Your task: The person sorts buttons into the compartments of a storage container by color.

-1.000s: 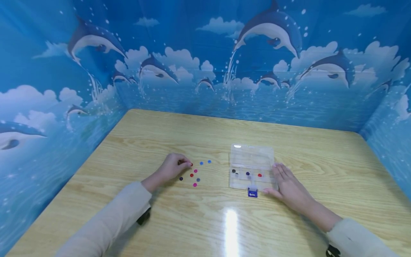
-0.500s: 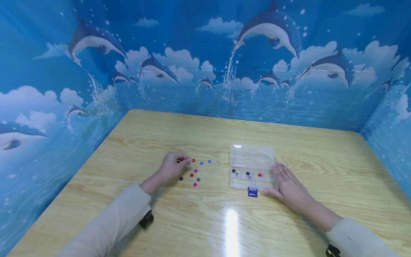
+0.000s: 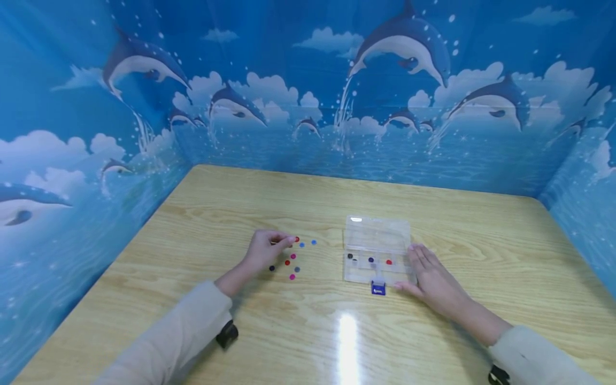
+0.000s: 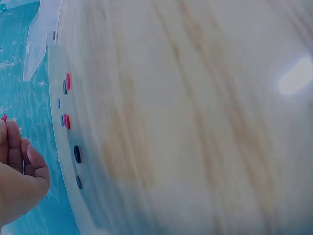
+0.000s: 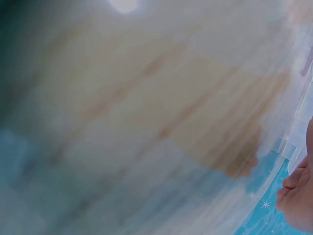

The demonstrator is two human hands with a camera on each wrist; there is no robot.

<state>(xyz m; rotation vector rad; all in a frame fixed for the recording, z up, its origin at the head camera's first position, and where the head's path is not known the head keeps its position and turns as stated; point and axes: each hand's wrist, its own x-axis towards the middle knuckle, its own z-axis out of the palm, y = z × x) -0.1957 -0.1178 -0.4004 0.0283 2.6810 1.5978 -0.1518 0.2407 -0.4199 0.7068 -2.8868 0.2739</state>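
Looks maybe a third done, tbh. A few small discs can be seen in the clear box, a blackish, a dark blue and a red one, and the lid is laid back. At least seven loose discs seem left to be boxed, scattered on the table left of the box. One red disc is pinched in the left hand's fingertips, not boxed yet. The right hand is set against the box's right side, fingers straight, nothing grasped.
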